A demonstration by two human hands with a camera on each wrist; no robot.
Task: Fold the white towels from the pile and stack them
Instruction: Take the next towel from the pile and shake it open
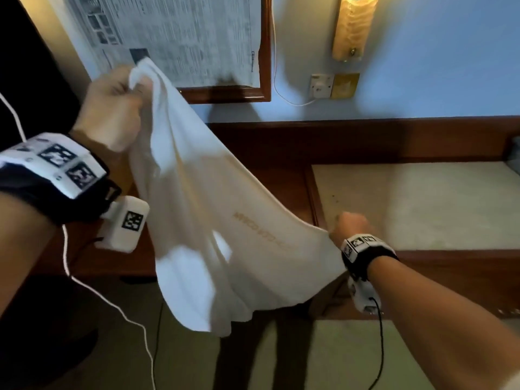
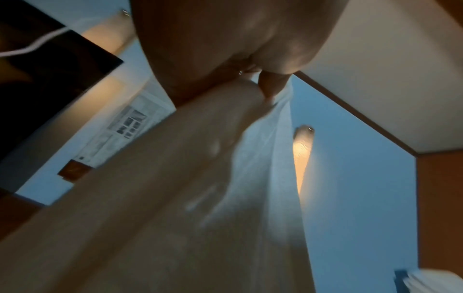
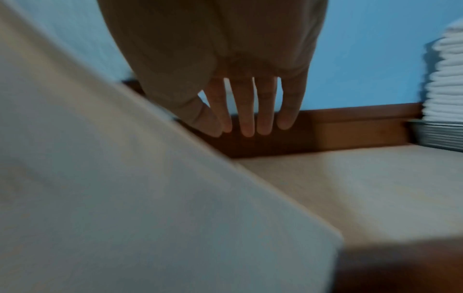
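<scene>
A white towel (image 1: 225, 220) with faint gold lettering hangs spread in the air between my two hands. My left hand (image 1: 123, 94) is raised at the upper left and grips one bunched corner. My right hand (image 1: 347, 228) is lower, over the table's left edge, and pinches the opposite corner. In the right wrist view the thumb and forefinger (image 3: 218, 124) meet at the towel (image 3: 100, 198) edge while the other fingers point straight down. In the left wrist view the towel (image 2: 175, 198) drapes down from my left hand (image 2: 225, 39). A stack of folded white towels (image 3: 446, 79) stands at the far right.
A beige stone table top (image 1: 422, 204) in a dark wooden frame lies under my right hand. The towel stack sits on a grey ribbed tray (image 3: 435, 136). On the blue wall are a framed newspaper (image 1: 174, 38), a lit lamp (image 1: 353, 26) and a socket (image 1: 322, 85). Carpet lies below.
</scene>
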